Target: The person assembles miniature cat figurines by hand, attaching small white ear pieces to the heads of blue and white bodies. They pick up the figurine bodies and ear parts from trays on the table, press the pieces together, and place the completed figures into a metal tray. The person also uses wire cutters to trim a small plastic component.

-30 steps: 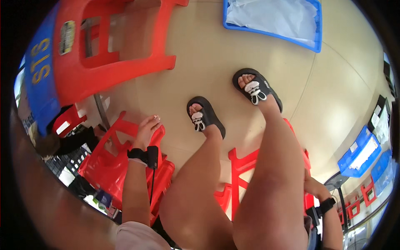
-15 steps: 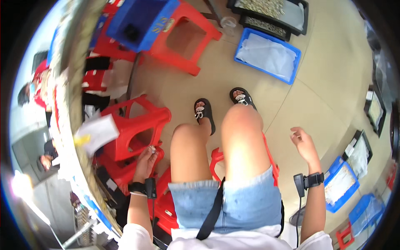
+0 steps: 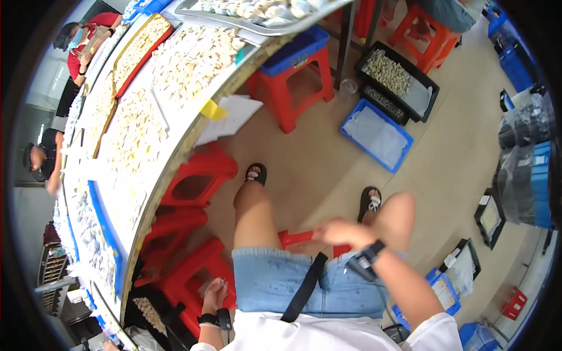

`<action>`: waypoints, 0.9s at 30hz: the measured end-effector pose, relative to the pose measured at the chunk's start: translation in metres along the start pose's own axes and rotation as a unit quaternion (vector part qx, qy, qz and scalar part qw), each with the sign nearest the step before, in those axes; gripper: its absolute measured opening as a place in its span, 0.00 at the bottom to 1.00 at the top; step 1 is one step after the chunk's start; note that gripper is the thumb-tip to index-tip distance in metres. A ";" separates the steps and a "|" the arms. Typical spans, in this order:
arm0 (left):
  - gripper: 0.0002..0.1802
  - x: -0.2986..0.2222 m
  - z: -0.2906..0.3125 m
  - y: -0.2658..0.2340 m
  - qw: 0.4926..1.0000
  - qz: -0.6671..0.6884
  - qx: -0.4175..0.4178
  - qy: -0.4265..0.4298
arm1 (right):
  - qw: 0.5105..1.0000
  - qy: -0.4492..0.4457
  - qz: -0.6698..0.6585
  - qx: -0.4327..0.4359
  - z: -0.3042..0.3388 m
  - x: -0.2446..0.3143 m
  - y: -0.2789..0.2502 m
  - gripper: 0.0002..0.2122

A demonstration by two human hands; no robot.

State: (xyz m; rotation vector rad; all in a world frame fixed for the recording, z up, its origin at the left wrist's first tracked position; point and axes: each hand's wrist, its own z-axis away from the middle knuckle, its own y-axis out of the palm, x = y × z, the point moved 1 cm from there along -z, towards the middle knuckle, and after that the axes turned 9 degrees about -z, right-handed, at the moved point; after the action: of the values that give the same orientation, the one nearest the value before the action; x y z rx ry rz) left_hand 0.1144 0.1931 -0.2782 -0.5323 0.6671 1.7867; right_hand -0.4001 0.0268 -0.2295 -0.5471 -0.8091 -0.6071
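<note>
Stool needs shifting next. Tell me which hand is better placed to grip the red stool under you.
Left. The left hand already rests on the red stool edge beside the thigh, while the right hand hovers above the knees, apart from it.

The left hand [image 3: 213, 291], a black band at its wrist, rests with curled fingers [image 3: 220, 285] on the seat edge of a low red plastic stool [image 3: 193, 275], which stands upright on the floor just under the edge of the long counter [image 3: 170, 117]. More red plastic stools of the same kind stand in a row beside it along that counter. The right hand [image 3: 345, 232], blurred and wearing a black wrist device, hovers palm down above another red plastic stool [image 3: 295, 238] showing between the bare knees, well apart from the counter.
</note>
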 end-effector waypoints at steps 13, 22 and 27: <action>0.03 -0.052 0.053 0.029 0.977 0.005 -0.182 -0.112 | 0.908 0.170 0.148 0.352 -0.089 0.000 0.086 0.10; 0.11 -0.044 0.049 0.025 0.972 0.080 -0.219 -0.010 | 0.964 0.091 0.245 0.042 -0.183 0.052 0.017 0.10; 0.16 -0.054 0.015 0.034 0.885 -0.316 -0.251 0.231 | 0.958 -0.040 0.272 -0.076 -0.146 0.114 -0.034 0.11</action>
State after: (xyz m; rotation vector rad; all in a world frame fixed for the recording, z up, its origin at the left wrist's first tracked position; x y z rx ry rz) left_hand 0.0972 0.1571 -0.2263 -1.3888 0.2684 1.1886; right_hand -0.2896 -0.1245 -0.2157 -0.9012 -0.6500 -0.1378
